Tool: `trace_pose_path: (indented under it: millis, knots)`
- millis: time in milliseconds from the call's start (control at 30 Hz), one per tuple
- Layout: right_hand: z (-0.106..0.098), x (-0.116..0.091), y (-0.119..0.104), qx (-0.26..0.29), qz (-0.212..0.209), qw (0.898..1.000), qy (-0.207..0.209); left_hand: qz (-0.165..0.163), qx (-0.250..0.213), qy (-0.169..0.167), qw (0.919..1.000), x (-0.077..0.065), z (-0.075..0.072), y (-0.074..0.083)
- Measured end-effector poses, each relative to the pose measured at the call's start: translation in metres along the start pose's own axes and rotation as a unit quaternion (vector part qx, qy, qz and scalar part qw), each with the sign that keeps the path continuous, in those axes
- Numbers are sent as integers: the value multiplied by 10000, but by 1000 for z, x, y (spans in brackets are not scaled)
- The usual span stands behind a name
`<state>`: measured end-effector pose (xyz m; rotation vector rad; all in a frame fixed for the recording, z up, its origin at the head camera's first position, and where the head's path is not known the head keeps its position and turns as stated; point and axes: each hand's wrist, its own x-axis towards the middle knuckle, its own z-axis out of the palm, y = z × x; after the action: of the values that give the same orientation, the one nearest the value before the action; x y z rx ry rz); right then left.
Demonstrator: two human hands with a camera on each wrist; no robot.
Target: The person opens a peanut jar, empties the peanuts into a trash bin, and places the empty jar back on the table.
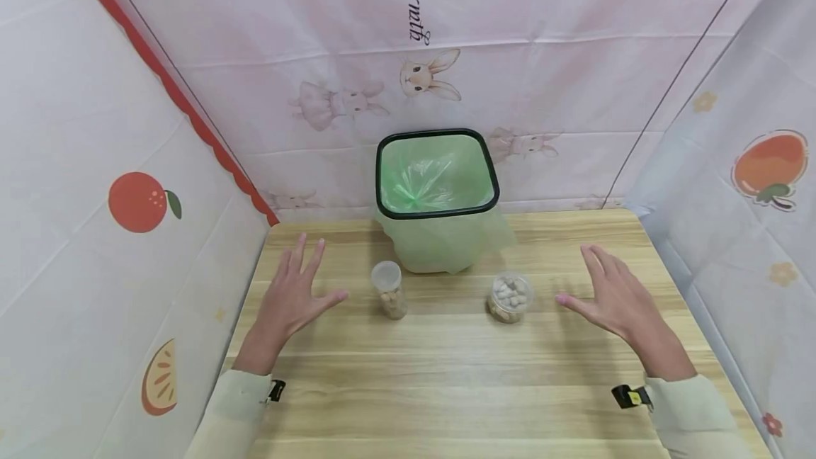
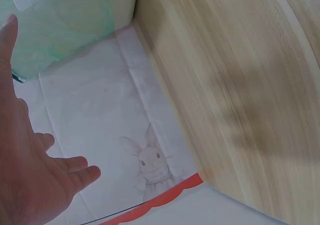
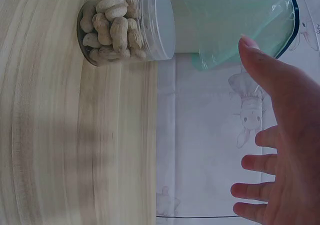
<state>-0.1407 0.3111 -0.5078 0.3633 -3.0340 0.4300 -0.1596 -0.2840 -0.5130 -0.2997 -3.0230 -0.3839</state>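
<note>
On the wooden table stand two clear lidded containers. A tall, narrow jar (image 1: 392, 296), partly filled with light-brown pieces, is at the left. To the right is a short, wide jar of peanuts (image 1: 508, 299), whose unshelled nuts show plainly in the right wrist view, where the peanut jar (image 3: 120, 27) has its lid on. My left hand (image 1: 290, 296) hovers left of the tall jar with fingers spread, holding nothing. Right of the peanut jar, my right hand (image 1: 613, 297) is held apart from it, thumb and fingers extended, also holding nothing.
A bin (image 1: 437, 212) with a black rim and a green plastic liner stands at the table's back edge, behind both jars. Printed cloth walls (image 1: 357, 34) enclose the table (image 1: 446, 388) at the back, left and right.
</note>
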Motion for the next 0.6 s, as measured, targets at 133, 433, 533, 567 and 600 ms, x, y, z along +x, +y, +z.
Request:
trace_pose_path:
  millis: [133,433,533,567,600]
  knots:
    - [-3,1,-5,141,160,9992,-328,50,-164,-9,9999,0,3,2]
    - [-5,3,-11,177,84,9992,-362,124,-302,-181,9993,-1,6,6]
    - [-4,3,-12,138,46,9994,-327,123,-329,-244,9991,-1,7,7]
    - [-4,3,-13,130,43,9994,-323,119,-353,-266,9990,-1,7,7]
    - [-4,2,-13,126,51,9994,-333,114,-370,-279,9989,-1,7,7]
